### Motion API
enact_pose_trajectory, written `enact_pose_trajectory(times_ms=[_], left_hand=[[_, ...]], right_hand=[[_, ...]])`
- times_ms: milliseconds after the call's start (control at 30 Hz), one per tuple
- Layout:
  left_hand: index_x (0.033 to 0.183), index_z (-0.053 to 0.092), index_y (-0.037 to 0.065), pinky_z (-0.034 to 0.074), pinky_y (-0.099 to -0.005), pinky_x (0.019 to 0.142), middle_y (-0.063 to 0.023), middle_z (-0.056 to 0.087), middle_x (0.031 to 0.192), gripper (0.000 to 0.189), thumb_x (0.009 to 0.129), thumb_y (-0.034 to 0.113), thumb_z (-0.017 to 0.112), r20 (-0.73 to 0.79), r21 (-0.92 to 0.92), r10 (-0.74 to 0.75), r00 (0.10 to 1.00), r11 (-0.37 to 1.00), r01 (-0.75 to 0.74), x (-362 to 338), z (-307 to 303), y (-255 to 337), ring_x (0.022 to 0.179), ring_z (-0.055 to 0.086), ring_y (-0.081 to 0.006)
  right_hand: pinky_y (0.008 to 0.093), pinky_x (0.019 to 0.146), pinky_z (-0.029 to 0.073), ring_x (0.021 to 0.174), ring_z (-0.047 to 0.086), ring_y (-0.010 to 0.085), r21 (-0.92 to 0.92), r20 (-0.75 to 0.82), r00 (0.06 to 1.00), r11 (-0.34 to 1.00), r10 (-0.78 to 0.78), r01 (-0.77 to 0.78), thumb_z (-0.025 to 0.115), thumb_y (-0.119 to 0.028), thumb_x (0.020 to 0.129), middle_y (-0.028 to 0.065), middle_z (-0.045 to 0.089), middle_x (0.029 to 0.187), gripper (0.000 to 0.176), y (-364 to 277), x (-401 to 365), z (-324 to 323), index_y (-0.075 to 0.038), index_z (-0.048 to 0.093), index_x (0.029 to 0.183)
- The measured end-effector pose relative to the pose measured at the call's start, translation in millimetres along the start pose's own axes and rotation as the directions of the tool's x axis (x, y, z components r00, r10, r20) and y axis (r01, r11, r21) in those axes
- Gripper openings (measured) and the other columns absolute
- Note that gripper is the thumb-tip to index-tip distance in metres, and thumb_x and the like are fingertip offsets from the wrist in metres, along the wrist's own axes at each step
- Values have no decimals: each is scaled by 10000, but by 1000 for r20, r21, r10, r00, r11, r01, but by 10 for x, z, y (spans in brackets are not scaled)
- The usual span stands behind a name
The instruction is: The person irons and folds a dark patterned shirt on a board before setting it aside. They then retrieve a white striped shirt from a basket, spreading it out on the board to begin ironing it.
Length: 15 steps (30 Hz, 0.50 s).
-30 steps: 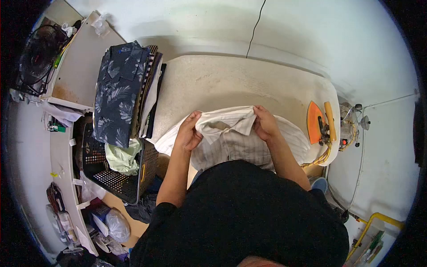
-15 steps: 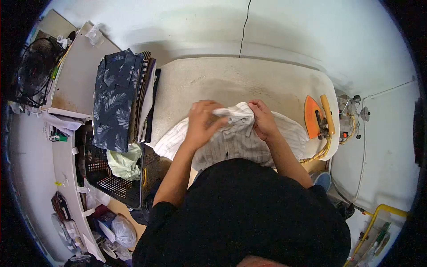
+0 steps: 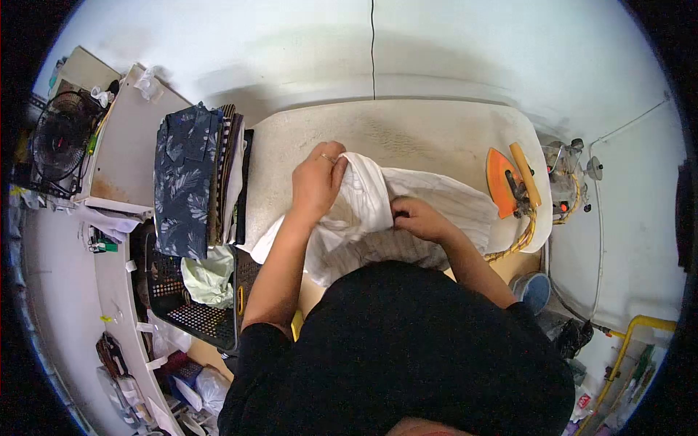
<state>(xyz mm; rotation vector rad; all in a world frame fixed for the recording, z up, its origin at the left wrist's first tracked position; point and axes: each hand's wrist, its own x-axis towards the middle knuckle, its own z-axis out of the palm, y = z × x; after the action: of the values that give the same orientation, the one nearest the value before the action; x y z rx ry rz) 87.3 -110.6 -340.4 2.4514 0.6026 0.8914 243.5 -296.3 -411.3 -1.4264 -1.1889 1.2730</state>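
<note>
Shirt now higher; green cloth in basket

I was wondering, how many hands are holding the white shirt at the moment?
2. The left hand grips a bunched fold of the shirt above the table; the right hand holds it nearer the person's body. No other hand shows.

One head-worn fisheye camera looks steeply down. The shirt on the table lies close below, mid-frame.
</note>
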Motion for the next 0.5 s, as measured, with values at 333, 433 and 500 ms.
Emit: enact_pose_trajectory(times_ms=[333,433,500], left_hand=[[953,607,57,486,-414,637,-134,614,883,160,827,120,683,314,74,52,948,994,-79,300,-522,423,739,629,-342],[970,606,28,474,-440,754,-166,595,893,198,773,16,625,382,289,12,924,948,-132,214,-788,116,868,600,-368],[1002,613,-3,471,-414,782,-177,602,907,228,774,2,601,348,28,103,932,992,-120,178,-1001,-39,868,593,-360]], right_hand=[[432,744,497,792,611,329,-826,-228,841,555,-491,100,610,-134,826,150,601,822,176,-1168,323,-94,-25,606,965],[437,710,482,770,610,340,-791,-170,778,554,-605,258,591,-155,859,165,597,807,185,-1246,385,-268,-5,592,967],[435,710,479,786,613,353,-685,-163,828,666,-537,297,607,-176,865,174,607,818,200,-1439,317,-298,-4,594,966]])
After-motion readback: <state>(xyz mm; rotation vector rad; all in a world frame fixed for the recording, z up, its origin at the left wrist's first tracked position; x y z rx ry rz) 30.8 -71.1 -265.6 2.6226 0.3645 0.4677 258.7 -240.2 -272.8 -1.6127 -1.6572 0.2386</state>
